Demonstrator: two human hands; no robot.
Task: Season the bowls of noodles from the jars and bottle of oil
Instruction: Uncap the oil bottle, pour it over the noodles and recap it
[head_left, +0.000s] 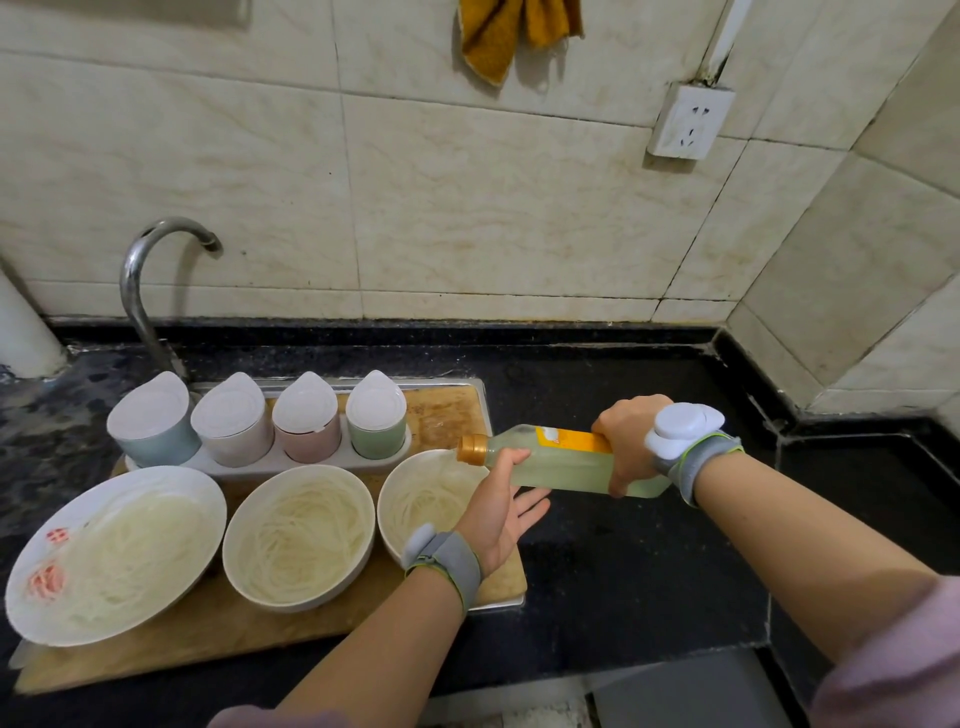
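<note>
three bowls of noodles (298, 535) sit in a row on the wooden board (249, 631), four lidded jars (260, 423) just behind. the right hand (631, 444) grips the bottle of oil (566, 460), held nearly flat with its gold cap (472, 449) on, over the rightmost bowl's rim. the left hand (498, 512) is open, fingers touching the bottle's neck. risk: once uncapped at this tilt, oil could gush and overdose that bowl or spill onto the board.

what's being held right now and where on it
The oil bottle, lying sideways: right hand wraps its base end, left hand open, thumb against its neck end near the cap.
</note>
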